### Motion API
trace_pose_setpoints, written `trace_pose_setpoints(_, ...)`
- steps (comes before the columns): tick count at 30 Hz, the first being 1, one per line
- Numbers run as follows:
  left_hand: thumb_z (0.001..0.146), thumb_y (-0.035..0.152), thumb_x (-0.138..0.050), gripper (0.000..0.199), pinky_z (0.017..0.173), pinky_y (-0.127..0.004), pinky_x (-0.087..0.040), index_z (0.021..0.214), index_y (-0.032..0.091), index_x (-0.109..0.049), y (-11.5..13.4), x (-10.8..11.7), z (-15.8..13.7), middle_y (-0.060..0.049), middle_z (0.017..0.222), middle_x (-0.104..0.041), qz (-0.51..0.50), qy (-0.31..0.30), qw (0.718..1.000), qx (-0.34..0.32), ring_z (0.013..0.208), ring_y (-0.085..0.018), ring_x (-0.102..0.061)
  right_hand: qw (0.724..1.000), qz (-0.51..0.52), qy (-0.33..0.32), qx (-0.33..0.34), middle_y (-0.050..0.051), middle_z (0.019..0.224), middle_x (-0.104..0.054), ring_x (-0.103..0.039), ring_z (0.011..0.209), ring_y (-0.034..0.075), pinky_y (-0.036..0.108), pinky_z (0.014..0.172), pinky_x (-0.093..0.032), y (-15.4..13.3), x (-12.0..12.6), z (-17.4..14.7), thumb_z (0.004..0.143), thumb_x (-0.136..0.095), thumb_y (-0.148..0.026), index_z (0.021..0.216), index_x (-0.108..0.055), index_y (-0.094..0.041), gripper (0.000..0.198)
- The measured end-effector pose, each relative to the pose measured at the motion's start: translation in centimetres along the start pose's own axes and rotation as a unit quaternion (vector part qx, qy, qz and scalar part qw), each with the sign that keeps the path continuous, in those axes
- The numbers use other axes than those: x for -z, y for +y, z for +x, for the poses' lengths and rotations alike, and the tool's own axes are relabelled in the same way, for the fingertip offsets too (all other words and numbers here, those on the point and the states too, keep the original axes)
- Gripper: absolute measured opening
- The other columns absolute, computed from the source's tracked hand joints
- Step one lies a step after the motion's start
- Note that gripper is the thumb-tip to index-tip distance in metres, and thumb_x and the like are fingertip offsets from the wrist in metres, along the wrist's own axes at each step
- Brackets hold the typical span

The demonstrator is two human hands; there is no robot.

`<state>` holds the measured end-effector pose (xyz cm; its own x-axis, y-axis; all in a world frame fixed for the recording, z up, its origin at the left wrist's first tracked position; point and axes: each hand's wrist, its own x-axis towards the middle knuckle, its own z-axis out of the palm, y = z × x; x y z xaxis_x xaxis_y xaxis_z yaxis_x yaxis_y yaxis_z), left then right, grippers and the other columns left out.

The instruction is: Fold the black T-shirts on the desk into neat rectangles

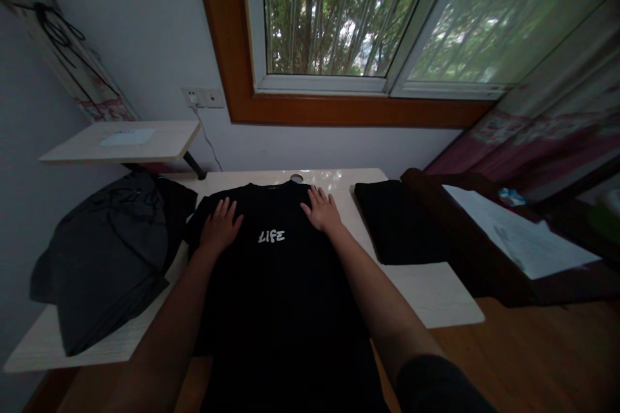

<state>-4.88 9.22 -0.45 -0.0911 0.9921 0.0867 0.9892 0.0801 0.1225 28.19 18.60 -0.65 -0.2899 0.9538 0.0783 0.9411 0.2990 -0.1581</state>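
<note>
A black T-shirt [276, 284] with white lettering on its chest lies spread on the pale table [436, 297], collar towards the window. My left hand [221, 227] rests flat on the shirt near its left shoulder, fingers spread. On the opposite shoulder lies my right hand [321, 209], also flat with its fingers apart. Neither hand grips the cloth. The shirt's lower part blends with dark cloth nearest me, so its hem is hard to make out.
Dark grey clothing [106, 251] is heaped on the table's left. Folded black cloth [400, 222] lies at the right. A raised shelf [169, 142] stands over the back left corner. Beside the table, a dark wooden piece of furniture [489, 271] bears a white sheet [523, 239].
</note>
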Motion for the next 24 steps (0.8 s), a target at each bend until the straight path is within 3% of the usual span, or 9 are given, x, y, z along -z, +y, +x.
trace_pose_setpoints(8,0.103,0.052,-0.028,0.064,0.121,-0.053,-0.030,0.157,0.020,-0.037,0.0,-0.2,-0.1,-0.011,0.169,-0.025,0.008,0.010,1.000,0.000,0.157,-0.028,-0.019,1.000,-0.009,0.000,-0.008,0.007,0.170,-0.018,-0.016,0.157,0.030,0.054,0.126,-0.012,-0.3,0.2,-0.2,0.104,-0.024,-0.058,0.160,-0.031,-0.015,0.071)
trace_pose_setpoints(14,0.102,0.043,-0.034,0.057,0.121,-0.051,-0.030,0.152,0.018,-0.046,0.0,0.3,-0.4,-0.011,0.165,-0.035,-0.007,0.033,0.999,-0.008,0.155,-0.028,-0.026,0.997,-0.031,0.068,-0.032,0.010,0.166,-0.033,-0.032,0.148,0.035,0.055,0.120,-0.023,-0.3,0.9,-2.5,0.104,-0.034,-0.046,0.155,-0.042,-0.020,0.057)
trace_pose_setpoints(19,0.097,0.024,-0.035,0.047,0.126,-0.045,-0.025,0.133,0.016,-0.064,-0.4,-0.1,-1.5,-0.010,0.146,-0.060,-0.050,0.076,0.992,-0.085,0.145,-0.023,-0.045,0.985,-0.059,0.151,-0.051,0.020,0.128,-0.063,-0.054,0.118,0.034,0.047,0.097,-0.044,0.1,2.3,-6.1,0.102,-0.043,-0.038,0.147,-0.048,-0.017,0.050)
trace_pose_setpoints(24,0.096,0.023,-0.036,0.049,0.126,-0.046,-0.029,0.136,0.017,-0.063,-0.1,-0.4,-3.2,-0.010,0.149,-0.057,-0.062,0.070,0.989,-0.114,0.144,-0.023,-0.046,0.989,-0.076,0.118,-0.046,0.015,0.103,-0.070,-0.064,0.096,0.028,0.035,0.079,-0.048,0.3,2.9,-8.9,0.105,-0.039,-0.035,0.131,-0.058,-0.018,0.036)
